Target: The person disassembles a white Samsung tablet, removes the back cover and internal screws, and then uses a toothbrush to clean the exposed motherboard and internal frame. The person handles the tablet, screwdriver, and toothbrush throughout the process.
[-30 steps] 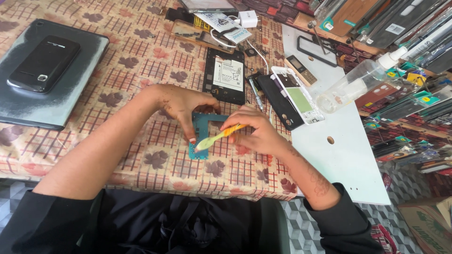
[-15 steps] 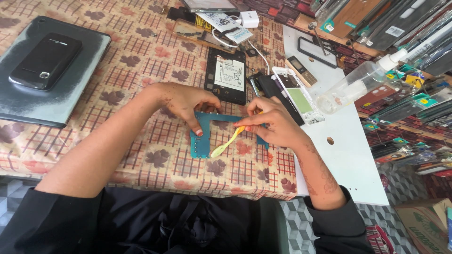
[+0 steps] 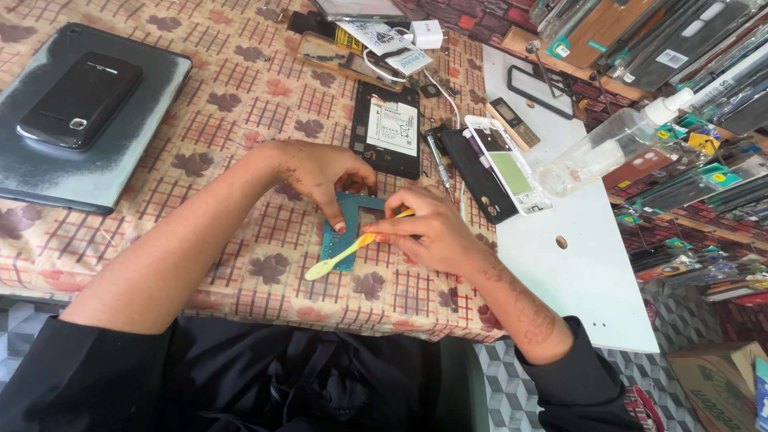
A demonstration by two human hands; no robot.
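Both hands on teal circuit board point(image 3: 346, 234): left hand point(image 3: 324, 178) fingers press it flat to counter point(image 3: 240, 104); right hand point(image 3: 428, 232) pinches yellow pry tool point(image 3: 344, 254). Keep tool shallow, board pinned, pressure light.

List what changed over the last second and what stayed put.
The right hand swung the yellow pry tool so its flat end points lower left, off the board's edge. The left hand stays pressing the teal circuit board. Black phone unmoved.
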